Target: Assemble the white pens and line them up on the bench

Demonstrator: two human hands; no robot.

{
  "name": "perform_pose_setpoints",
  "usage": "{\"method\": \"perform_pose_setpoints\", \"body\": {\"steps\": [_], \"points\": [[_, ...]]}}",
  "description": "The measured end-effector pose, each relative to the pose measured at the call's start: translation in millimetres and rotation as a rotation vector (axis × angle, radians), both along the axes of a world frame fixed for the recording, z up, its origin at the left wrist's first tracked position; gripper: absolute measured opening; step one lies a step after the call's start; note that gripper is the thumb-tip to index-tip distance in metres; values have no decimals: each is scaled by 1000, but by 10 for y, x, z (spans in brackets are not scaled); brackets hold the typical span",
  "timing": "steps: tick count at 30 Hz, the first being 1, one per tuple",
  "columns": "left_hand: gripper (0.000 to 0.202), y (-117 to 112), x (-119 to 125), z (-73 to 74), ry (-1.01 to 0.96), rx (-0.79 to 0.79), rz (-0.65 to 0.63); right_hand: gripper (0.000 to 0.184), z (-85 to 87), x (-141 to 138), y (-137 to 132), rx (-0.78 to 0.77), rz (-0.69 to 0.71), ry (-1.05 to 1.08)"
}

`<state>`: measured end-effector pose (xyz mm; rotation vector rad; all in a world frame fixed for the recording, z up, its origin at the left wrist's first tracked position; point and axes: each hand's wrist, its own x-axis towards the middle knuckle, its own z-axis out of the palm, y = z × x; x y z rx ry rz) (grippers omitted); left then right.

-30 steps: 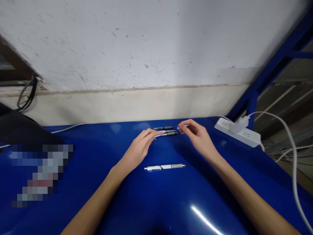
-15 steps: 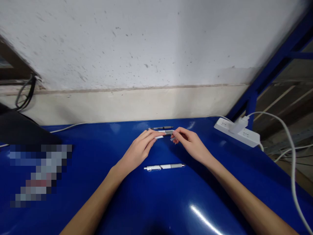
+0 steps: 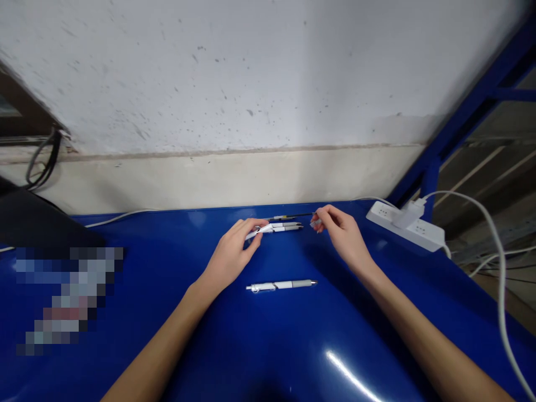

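Observation:
My left hand point(image 3: 229, 251) pinches a white pen barrel point(image 3: 264, 228) between thumb and fingers. Pulled clear of it, a thin dark pen refill point(image 3: 299, 215) has its right end in the fingertips of my right hand point(image 3: 344, 234). A small greyish pen part point(image 3: 315, 223) also shows in that hand, its shape hard to make out. Just beyond the barrel, white pens with grey grips point(image 3: 292, 225) lie side by side, partly hidden by my left hand. Nearer to me, another white pen with a grey grip point(image 3: 285, 286) lies on the blue table point(image 3: 268, 335).
A white power strip point(image 3: 408, 226) with a plugged-in adapter and cable sits at the back right. At the left are a black object point(image 3: 46, 223) and a blurred-out patch. The wall point(image 3: 251, 178) borders the table's far edge.
My right hand has moved right and slightly away, and a dark refill now shows stretched out from its fingers. My left hand has shifted slightly left, tilting the white barrel.

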<state>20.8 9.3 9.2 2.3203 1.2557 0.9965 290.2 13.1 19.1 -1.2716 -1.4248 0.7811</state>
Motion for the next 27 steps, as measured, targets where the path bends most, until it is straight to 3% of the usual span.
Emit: {"method": "perform_pose_setpoints", "body": {"steps": [7, 27], "points": [[27, -20, 31, 30, 47, 3, -53, 30, -28, -56, -9, 10, 78, -14], [26, -38, 53, 22, 67, -25, -73, 30, -59, -52, 4, 6, 117, -16]]}}
